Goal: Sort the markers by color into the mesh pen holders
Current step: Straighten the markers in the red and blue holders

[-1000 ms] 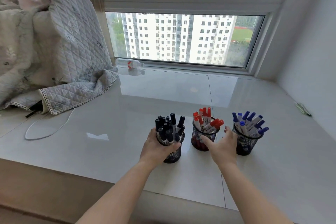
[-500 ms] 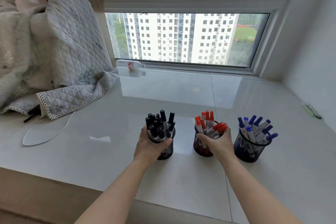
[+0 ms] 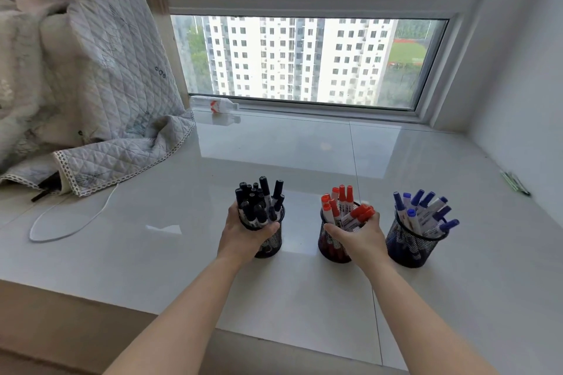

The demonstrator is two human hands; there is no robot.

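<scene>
At centre, near the front edge of the sill: left hand (image 3: pixel 243 236) wrapped around left mesh holder (image 3: pixel 268 240), thumb across its near rim, remaining fingers curled round the far left side; right hand (image 3: pixel 362 239) wrapped around middle mesh holder (image 3: pixel 330 248), thumb on the near rim, fingers curled over the right side and touching the red markers (image 3: pixel 345 210) that lean that way

Holders: three, black mesh, upright, in a row, standing apart on the glossy white sill (image 3: pixel 304 289). Right mesh holder (image 3: pixel 408 248) untouched, just beside the right hand

Contents, sorted by cap colour: black markers (image 3: pixel 259 202) in the left holder, more than ten, exact count not readable; red markers in the middle holder, about eight visible; blue markers (image 3: pixel 422 213) in the right holder, about ten visible. All caps up, fanned outward

Compared with one second ago: right hand then open and spread between middle and right holders, now closed on the middle one; left hand gripping the left holder in both; gap between left and middle holders wider now

Periphery: one quilted blanket (image 3: pixel 100 94) heaped at far left, one white cable (image 3: pixel 73 222) looping from beneath it, one plastic bottle (image 3: pixel 214 105) lying on its side against the window (image 3: pixel 304 61)
</scene>
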